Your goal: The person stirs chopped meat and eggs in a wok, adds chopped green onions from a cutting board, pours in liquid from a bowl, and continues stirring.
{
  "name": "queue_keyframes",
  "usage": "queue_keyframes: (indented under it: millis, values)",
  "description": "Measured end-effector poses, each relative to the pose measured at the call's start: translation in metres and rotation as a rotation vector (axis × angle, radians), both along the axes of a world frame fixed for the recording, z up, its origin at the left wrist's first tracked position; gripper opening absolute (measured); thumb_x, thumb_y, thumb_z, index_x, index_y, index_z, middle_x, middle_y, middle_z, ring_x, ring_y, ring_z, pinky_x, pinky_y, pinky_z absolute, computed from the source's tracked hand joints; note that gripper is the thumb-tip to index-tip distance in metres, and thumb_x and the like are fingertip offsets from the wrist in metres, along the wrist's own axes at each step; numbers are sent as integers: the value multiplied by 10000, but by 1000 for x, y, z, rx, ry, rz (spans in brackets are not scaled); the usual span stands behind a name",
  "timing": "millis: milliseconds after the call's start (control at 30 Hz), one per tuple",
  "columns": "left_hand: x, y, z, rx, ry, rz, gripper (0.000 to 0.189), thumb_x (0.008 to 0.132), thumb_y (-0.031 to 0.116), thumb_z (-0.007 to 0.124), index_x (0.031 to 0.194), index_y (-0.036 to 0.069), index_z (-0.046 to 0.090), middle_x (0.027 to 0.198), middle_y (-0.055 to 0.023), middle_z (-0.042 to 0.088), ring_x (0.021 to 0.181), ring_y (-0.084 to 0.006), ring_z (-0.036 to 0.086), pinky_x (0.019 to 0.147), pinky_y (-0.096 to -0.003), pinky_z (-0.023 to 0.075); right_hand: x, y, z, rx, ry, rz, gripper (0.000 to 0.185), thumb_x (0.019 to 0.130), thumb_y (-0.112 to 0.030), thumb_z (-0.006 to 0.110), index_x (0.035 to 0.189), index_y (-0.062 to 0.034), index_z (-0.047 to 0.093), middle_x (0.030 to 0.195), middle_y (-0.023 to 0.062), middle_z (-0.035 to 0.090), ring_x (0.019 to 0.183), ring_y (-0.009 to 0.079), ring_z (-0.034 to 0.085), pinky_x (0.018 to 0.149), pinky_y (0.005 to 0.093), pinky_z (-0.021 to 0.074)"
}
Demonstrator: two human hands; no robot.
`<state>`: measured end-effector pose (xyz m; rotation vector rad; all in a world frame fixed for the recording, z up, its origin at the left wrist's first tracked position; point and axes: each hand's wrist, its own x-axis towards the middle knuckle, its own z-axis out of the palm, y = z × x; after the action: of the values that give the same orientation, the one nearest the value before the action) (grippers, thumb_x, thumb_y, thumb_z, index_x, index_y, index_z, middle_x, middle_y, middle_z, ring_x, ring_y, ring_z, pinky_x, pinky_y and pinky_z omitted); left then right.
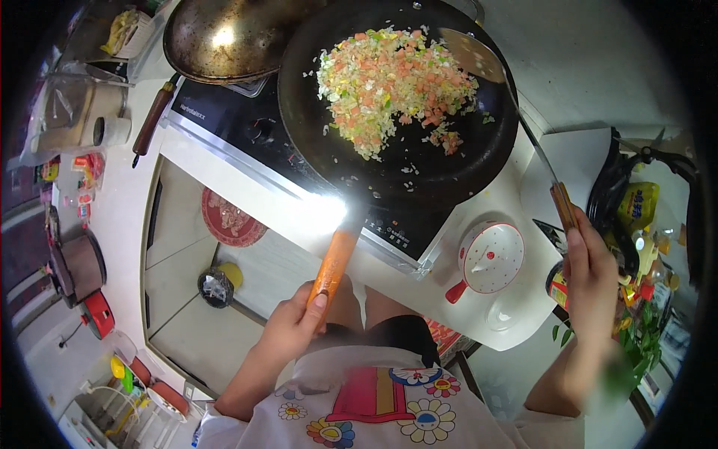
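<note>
My left hand (297, 317) grips the orange-brown handle (335, 264) of a large black wok (426, 179), which is over the induction cooktop (224, 120). Fried rice (370, 90) with pink diced pieces and green and yellow bits lies mostly in the upper left part of the wok. My right hand (589, 275) is closed on the wooden handle of a metal wok spatula (538, 146). The spatula's blade is inside the wok at its upper right side, beside the rice.
A white dotted bowl with a red handle (492, 258) stands right of the cooktop. Bottles and a yellow packet (639, 205) are further right. A domed metal wok or lid (230, 42) lies upper left. Pots (84, 264) stand along the left counter; a small bin (215, 289) is on the floor.
</note>
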<state>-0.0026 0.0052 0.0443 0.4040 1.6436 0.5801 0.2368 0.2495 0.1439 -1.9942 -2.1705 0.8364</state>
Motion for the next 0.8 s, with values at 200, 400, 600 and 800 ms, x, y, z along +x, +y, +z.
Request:
queue_keyframes:
  millis: [200,400,600,800]
  values:
    - [-13,-20,-13,151,-107,-40,418,950,331,436,1194,-9,439,824,-73,588,762,-121,570,690,-243,455,-17,-40,-87,-496,450,-368,372,957,-372,393,1078,-58,552,538,-12,437,407,64,378,392,214,336]
    - [-27,-33,-8,131,-325,-117,405,951,300,440,1214,-8,428,854,-76,598,746,-123,548,673,-234,454,-70,-91,-62,-676,717,-330,318,966,-322,370,1016,-68,555,506,-10,402,368,62,335,378,213,311]
    - [-40,-39,-5,146,-339,-172,447,941,279,468,1274,-7,386,867,-68,589,753,-107,538,675,-238,465,-83,-125,-74,17,46,121,297,914,-302,454,1048,-51,539,739,239,598,661,449,568,578,530,450]
    - [-38,-45,-9,209,-327,-187,441,919,195,519,1281,-10,373,860,-27,536,731,-85,513,653,-223,464,-88,-64,-52,410,-197,140,265,880,-284,522,1081,-122,583,642,158,612,571,341,601,497,431,472]
